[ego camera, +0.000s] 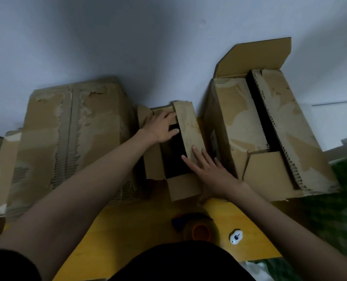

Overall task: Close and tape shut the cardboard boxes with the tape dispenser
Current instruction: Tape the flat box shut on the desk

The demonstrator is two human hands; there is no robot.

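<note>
Both hands, left hand (162, 126) and right hand (209, 173), lie flat-fingered, gripping nothing, on the small box (180, 185) flaps at the desk (128, 230) middle, probably light, floppy cardboard best pressed near the creases.

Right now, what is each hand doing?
Left hand: open, fingers resting on the small box's far flap.
Right hand: open, pressing its right flap.

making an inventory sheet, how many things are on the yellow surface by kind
Brown cardboard boxes: 3 (large worn box on the left, small open box in the middle, large box on the right)
Tape dispenser with orange core: 1
Small white oval device with a dark mark: 1
Total: 5
</note>
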